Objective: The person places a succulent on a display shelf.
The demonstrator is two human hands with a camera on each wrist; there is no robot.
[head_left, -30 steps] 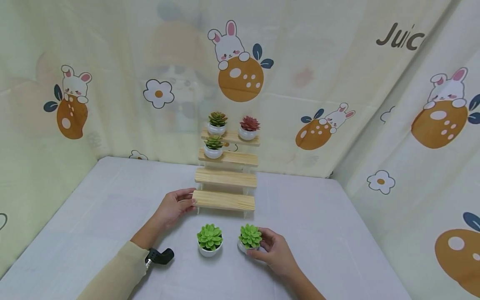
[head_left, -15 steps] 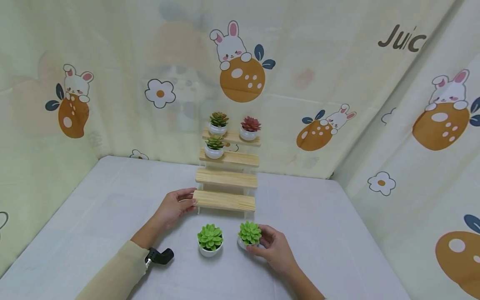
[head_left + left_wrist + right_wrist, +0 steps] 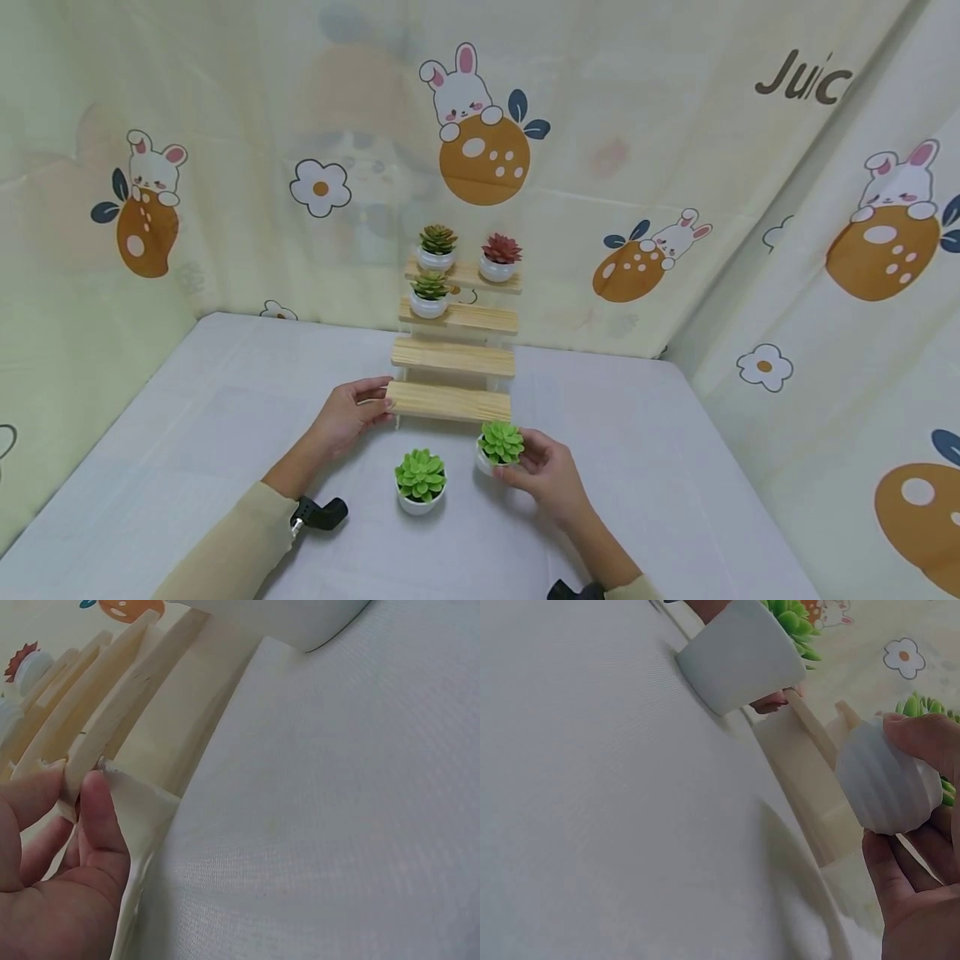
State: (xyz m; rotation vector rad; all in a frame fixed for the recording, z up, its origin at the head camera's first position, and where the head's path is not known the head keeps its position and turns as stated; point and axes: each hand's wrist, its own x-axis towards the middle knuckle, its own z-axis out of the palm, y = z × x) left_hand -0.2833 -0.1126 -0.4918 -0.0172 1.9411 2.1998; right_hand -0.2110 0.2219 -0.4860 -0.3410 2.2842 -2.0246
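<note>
Holding a small succulent pot (image 3: 499, 448) off the desk (image 3: 675, 467), our right hand (image 3: 546, 477) has its fingers and thumb curled round the ribbed white body of the pot; the right wrist view shows that body (image 3: 886, 785) gripped between thumb above and fingers below, clear of the cloth. The pot sits just in front of the right end of the lowest step (image 3: 448, 402) of the wooden stand (image 3: 454, 354), close to it but not resting on it.

Our left hand (image 3: 347, 414) pinches the left end of that same lowest step, thumb on top and fingers underneath; the left wrist view shows the thumb (image 3: 101, 817) pressed against the plank's edge (image 3: 112, 720).

A second succulent pot (image 3: 420, 481), bright green in a white bowl, stands on the desk between our two hands, a little nearer to us than the held one and well apart from the stand. In the right wrist view it appears as a plain white cup (image 3: 739, 656) with green leaves behind it.

On the stand, the second step up is bare wood. The third step carries one green succulent (image 3: 429, 294) at its left end. The top step carries two: a green and brown one (image 3: 437, 247) on the left and a red one (image 3: 500, 256) on the right. A curtain (image 3: 675, 167) printed with rabbits and flowers hangs behind the desk.
</note>
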